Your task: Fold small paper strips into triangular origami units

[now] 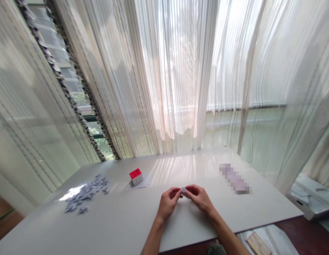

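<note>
Above the near middle of the white table (122,219), my left hand (168,202) and my right hand (200,199) meet at the fingertips. Between them they pinch a small folded piece of pale paper (183,190). Both hands are closed on it, thumbs toward each other, and the fingers cover part of the paper. Off to the left lies a loose pile of small grey-blue folded paper pieces (87,193), much like the held one in colour. A red and white cube (136,176) sits beyond my left hand, on some flat white paper sheets (144,181).
A pixelated, pinkish strip-shaped item (235,179) lies at the table's right. Sheer curtains (175,78) hang along the far edge. At the lower right, below the tabletop, are a white box (310,202) and a tan packet (258,243).
</note>
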Demonstrator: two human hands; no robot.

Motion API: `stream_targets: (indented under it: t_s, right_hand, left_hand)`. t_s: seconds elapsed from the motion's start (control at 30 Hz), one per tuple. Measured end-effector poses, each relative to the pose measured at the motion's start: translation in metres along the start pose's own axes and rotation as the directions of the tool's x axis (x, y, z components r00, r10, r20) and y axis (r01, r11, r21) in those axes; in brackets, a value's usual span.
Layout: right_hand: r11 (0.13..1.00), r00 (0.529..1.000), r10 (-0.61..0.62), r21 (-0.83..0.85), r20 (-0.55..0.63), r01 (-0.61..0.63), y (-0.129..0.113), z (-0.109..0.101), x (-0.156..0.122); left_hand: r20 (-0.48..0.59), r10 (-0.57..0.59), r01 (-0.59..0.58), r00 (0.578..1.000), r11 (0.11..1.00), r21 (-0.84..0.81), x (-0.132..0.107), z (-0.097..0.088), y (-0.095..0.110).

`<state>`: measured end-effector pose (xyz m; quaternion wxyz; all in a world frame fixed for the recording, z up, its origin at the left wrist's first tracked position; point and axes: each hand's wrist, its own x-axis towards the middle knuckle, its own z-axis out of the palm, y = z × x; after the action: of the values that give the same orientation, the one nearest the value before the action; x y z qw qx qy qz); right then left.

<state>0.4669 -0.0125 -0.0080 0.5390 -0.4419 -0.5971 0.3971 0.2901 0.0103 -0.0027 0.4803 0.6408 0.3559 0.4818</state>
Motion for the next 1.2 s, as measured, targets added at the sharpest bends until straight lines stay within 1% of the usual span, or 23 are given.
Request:
stream_targets:
  t_s: [0.1, 0.23, 0.37, 0.5, 0.63, 0.8, 0.9, 1.0, 1.1, 1.2]
  right_hand:
    - [1.0, 0.999, -0.018, -0.024, -0.028, 0.017, 0.0006, -0.0002, 0.0004]
    - [0.999, 0.999, -0.021, -0.035, -0.045, 0.019, 0.0048, 0.0001, 0.0012]
    - [0.999, 0.998, -0.026, -0.044, -0.051, 0.024, 0.0079, 0.0003, 0.0011]
    - [0.997, 0.999, -0.031, -0.076, -0.038, 0.028, 0.0061, 0.0002, 0.0005]
    - [0.991, 0.999, -0.03, -0.128, -0.014, 0.028, 0.0028, 0.0012, -0.0003]
    - [0.991, 1.0, -0.021, -0.136, -0.014, 0.019, 0.0033, 0.0028, -0.0016]
    - [0.993, 0.999, -0.026, -0.12, -0.02, 0.024, 0.0045, 0.0028, -0.0017]
    - [0.995, 0.999, -0.03, -0.093, -0.012, 0.028, 0.0042, 0.0027, -0.0011]
    - [0.995, 0.999, -0.037, -0.095, -0.004, 0.037, 0.0041, 0.0029, -0.0006]
    - [0.99, 0.999, -0.049, -0.132, -0.013, 0.047, 0.0059, 0.003, -0.0003]
  left_hand:
    - [0.015, -0.01, 0.009, 1.0, 1.0, 0.018, -0.0004, 0.0014, 0.0008]
    - [0.028, 0.009, -0.009, 1.0, 1.0, 0.028, -0.0012, 0.0016, 0.0015]
    - [0.036, 0.014, -0.015, 0.999, 0.999, 0.043, -0.0016, 0.001, -0.0003]
    - [0.055, 0.017, -0.02, 0.998, 0.998, 0.055, -0.0009, 0.0005, -0.0011]
    - [0.021, 0.008, -0.01, 1.0, 0.997, 0.078, 0.0, -0.0009, 0.0003]
    - [0.033, -0.025, 0.022, 0.999, 0.994, 0.104, -0.0012, -0.0029, 0.0023]
    - [0.034, -0.026, 0.022, 0.999, 0.992, 0.121, -0.0019, -0.003, 0.0021]
    - [0.036, -0.003, -0.001, 0.999, 0.995, 0.095, -0.0021, -0.0018, 0.0009]
    - [-0.015, 0.042, -0.041, 0.999, 0.997, 0.07, -0.0022, -0.0006, 0.0]
    - [-0.039, 0.069, -0.065, 0.997, 0.993, 0.099, -0.0023, -0.0001, 0.0007]
